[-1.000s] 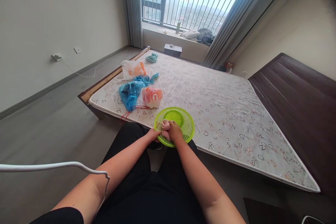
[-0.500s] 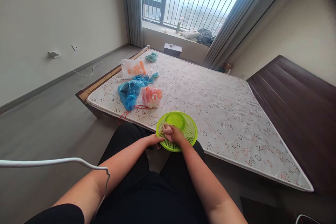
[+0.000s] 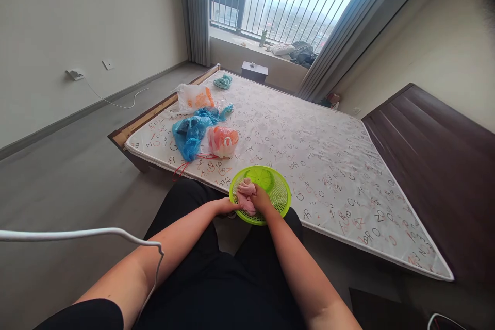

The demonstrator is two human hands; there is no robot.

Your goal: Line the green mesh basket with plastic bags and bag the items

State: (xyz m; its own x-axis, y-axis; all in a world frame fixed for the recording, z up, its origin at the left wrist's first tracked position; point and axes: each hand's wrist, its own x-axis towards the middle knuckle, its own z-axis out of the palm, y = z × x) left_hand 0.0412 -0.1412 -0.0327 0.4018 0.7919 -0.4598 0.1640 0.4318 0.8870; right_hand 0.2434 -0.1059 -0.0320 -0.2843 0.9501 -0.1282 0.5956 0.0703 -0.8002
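A bright green plastic mesh basket [image 3: 281, 193] is tilted over my knees, near the mattress edge. My left hand [image 3: 228, 206] grips the basket's left rim, with the thumb over the edge and the other fingers hidden beneath. Inside the basket, my right hand [image 3: 262, 199] is closed on a crumpled pink cloth [image 3: 245, 193], pressed against the mesh wall. The cloth hangs down towards the left thumb; whether the thumb touches it I cannot tell.
A bare mattress [image 3: 286, 129] printed with letters lies ahead. On it are a blue plastic bag [image 3: 189, 136], a red-and-white bag [image 3: 223, 142], a white bag with orange print [image 3: 195, 98] and a teal bundle [image 3: 223, 82]. A white cable [image 3: 77, 235] crosses my left arm.
The pink cloth shows more of itself and spreads lower along the basket's left inner side. My right hand has shifted slightly with it; my left hand stays at the rim.
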